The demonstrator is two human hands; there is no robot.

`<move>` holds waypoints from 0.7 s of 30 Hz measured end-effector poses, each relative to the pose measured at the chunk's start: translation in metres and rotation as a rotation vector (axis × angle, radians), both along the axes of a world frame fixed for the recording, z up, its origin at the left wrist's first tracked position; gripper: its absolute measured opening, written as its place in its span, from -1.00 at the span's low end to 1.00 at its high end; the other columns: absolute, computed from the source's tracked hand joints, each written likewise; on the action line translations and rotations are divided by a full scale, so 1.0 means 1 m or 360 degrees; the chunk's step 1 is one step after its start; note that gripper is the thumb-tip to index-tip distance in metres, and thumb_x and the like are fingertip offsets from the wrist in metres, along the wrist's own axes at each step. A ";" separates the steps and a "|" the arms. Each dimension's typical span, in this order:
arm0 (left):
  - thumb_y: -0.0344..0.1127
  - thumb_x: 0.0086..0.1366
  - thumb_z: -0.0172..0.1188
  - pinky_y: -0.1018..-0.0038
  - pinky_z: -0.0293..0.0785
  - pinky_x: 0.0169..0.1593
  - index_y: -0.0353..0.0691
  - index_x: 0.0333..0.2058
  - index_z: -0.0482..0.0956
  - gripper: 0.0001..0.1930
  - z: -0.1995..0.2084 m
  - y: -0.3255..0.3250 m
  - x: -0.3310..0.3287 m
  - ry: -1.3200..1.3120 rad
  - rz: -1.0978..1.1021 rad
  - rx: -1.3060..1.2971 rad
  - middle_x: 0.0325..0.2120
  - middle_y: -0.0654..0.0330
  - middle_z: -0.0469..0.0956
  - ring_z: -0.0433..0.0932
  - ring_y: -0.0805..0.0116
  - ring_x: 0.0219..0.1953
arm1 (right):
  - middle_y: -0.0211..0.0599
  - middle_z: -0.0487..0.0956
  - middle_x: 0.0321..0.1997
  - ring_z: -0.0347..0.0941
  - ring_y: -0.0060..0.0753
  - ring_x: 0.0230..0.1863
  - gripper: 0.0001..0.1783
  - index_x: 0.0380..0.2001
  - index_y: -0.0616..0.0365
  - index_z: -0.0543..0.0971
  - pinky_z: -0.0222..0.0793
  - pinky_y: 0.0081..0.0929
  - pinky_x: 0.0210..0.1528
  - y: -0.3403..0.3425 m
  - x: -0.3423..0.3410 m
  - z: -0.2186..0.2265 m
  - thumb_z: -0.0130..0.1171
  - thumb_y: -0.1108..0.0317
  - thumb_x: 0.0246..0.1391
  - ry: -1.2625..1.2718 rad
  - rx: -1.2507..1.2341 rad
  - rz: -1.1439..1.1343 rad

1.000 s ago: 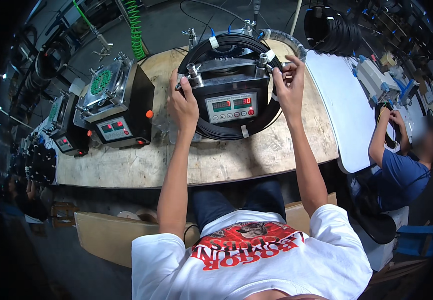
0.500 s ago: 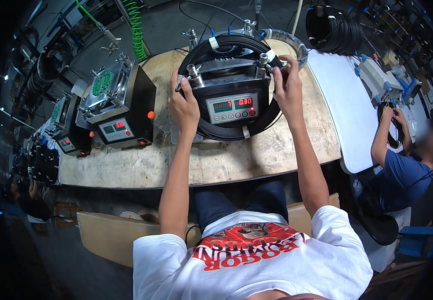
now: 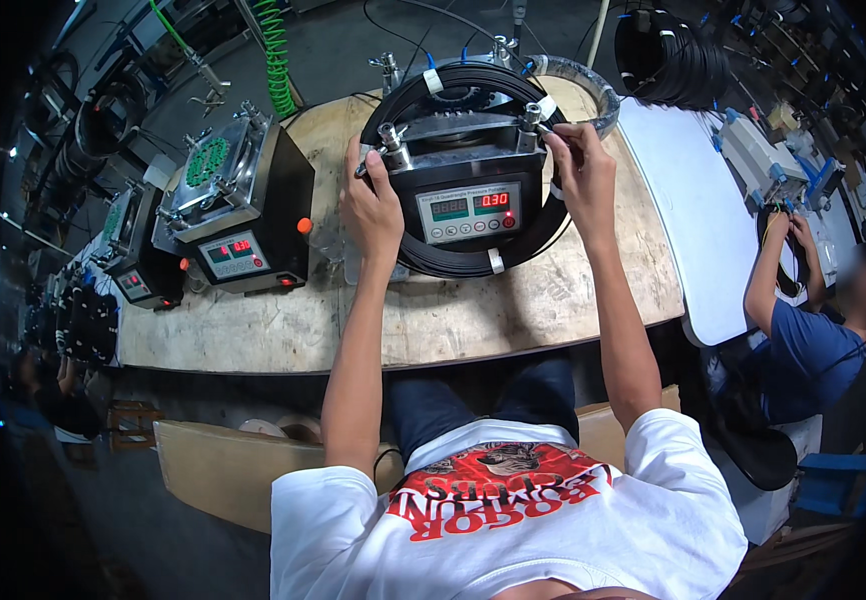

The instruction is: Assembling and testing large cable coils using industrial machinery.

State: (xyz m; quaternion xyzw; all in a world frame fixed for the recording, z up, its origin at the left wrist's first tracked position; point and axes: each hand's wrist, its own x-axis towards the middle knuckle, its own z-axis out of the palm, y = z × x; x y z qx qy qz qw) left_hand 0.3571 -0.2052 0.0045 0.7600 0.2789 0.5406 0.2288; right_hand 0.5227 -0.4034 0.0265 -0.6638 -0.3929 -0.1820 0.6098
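Observation:
In front of me stands a black bench polishing machine (image 3: 528, 180) with a metal top plate and a small panel of red digits (image 3: 469, 211). A coil of black cable (image 3: 443, 262), bound with white ties, loops around it. My left hand (image 3: 373, 205) is closed at the left front clamp (image 3: 393, 148), thumb and forefinger about its lever end, with the palm beside the coil. At the right front clamp (image 3: 530, 128), my right hand (image 3: 585, 180) pinches the lever end between thumb and fingers. The fingers partly hide both levers.
Two similar machines with green-dotted tops stand left, the nearer one (image 3: 233, 210) by an orange-capped bottle (image 3: 305, 228). A green coiled hose (image 3: 275, 60) hangs behind. On the right, a co-worker (image 3: 803, 340) handles cable at a white table (image 3: 668, 200). More cable coils (image 3: 668, 60) hang beyond.
My right hand's fingers have drawn together at the right clamp. The left hand has barely moved. A lit digit on the left of the panel has gone dark.

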 end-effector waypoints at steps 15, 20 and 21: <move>0.07 0.51 -0.21 0.11 0.48 0.01 -0.23 0.16 0.46 -0.46 -0.001 -0.003 -0.003 0.0045 0.0026 -0.0030 -0.02 -0.16 0.58 0.55 -0.21 0.00 | -0.32 0.63 -0.44 0.46 -0.70 -0.41 -0.73 -0.05 0.30 0.52 0.35 -0.67 -0.38 -0.004 -0.005 -0.007 0.23 0.40 0.25 0.0205 -0.0031 -0.0049; 0.06 0.50 -0.17 0.08 0.49 -0.02 -0.22 0.16 0.46 -0.47 -0.001 0.000 -0.002 0.0016 0.0033 0.0028 -0.08 -0.18 0.60 0.56 -0.24 -0.03 | -0.39 0.45 -0.45 0.32 -0.62 -0.51 -0.23 0.31 0.10 0.25 0.34 -0.58 -0.42 -0.006 -0.024 -0.020 0.38 0.50 0.08 0.0098 0.0027 0.0003; 0.07 0.49 -0.17 0.07 0.49 -0.04 -0.19 0.17 0.45 -0.47 0.000 -0.001 -0.001 0.0029 0.0031 -0.0018 -0.10 -0.19 0.61 0.57 -0.24 -0.05 | -0.42 0.39 -0.38 0.22 -0.68 -0.51 -0.09 0.39 0.02 0.19 0.26 -0.64 -0.45 -0.005 -0.023 -0.028 0.42 0.53 0.02 0.0029 0.0066 0.0032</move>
